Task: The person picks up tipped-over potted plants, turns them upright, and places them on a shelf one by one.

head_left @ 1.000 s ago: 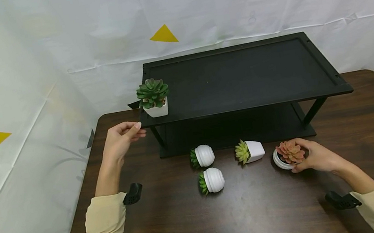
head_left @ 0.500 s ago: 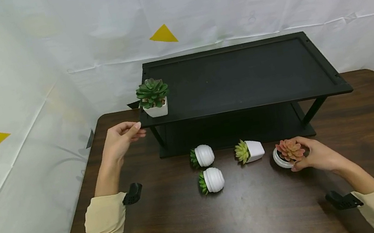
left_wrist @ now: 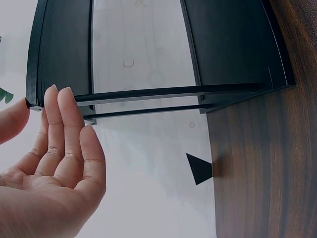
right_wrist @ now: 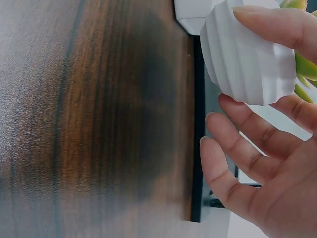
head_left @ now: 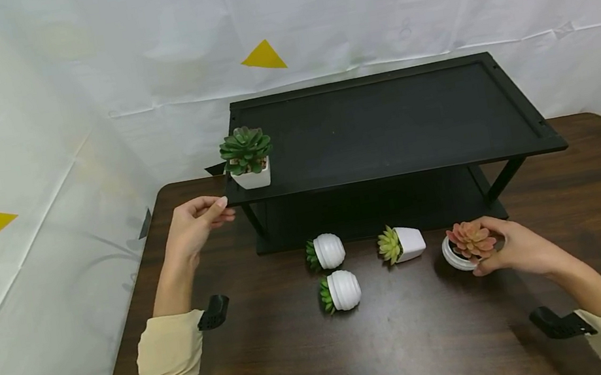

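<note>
1. Here the person's right grip [head_left: 516, 249] is holding a white ribbed pot [right_wrist: 247, 54], thumb pressing one side, index finger bracing the other.
2. That pot is staying in hand in front of the right end of the black shelf [head_left: 403, 120], its orange succulent [head_left: 472, 240] facing up; whether its base is touching the counter [head_left: 411, 348], I'm not able to tell.
3. It's looking light and stiff, probably smooth plastic; the ribs should be helping against slipping, while the leaves are likely bending easily, so the pot's wall is offering the best hold.
4. Over left, the left grip [head_left: 196, 225] is pinching the shelf's front corner, near a dark-green succulent [head_left: 246, 147] standing upright in its square pot.
5. Between the hands, two ribbed pots [head_left: 344, 289] and a tapered pot [head_left: 410, 242] are lying sideways.
</note>
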The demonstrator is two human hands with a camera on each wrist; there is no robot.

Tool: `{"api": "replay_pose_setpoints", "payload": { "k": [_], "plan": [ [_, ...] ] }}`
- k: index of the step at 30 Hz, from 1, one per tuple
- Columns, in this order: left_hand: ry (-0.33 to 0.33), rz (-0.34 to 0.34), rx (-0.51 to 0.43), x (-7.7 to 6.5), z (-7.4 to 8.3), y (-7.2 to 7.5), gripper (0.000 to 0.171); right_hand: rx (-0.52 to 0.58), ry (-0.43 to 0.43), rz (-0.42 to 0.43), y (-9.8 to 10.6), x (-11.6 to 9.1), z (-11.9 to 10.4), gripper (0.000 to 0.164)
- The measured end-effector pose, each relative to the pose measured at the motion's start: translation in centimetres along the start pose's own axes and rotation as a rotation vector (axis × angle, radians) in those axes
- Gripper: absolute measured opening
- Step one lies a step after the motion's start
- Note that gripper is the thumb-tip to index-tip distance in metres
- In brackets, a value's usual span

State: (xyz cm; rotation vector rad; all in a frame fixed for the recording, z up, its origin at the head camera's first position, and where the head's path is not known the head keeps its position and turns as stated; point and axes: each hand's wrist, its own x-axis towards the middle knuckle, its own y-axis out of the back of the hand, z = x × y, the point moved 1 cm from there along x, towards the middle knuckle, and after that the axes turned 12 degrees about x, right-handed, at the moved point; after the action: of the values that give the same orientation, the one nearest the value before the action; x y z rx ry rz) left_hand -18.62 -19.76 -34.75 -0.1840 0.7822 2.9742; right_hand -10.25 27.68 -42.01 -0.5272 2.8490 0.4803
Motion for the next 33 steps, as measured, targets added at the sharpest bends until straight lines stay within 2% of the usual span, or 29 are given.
{"api": "replay_pose_setpoints", "payload": {
  "k": [21, 33],
  "plan": [
    [-0.009, -0.005, -0.009, 0.0, -0.1, 0.0, 0.032, -0.047, 0.016, -0.002, 1.0, -1.3, -3.3, 0.063],
    [-0.007, -0.011, 0.006, 0.0, 0.0, 0.1, 0.032, -0.003, 0.053, -0.034, 1.2, -1.2, -5.7, 0.06]
  ]
}}
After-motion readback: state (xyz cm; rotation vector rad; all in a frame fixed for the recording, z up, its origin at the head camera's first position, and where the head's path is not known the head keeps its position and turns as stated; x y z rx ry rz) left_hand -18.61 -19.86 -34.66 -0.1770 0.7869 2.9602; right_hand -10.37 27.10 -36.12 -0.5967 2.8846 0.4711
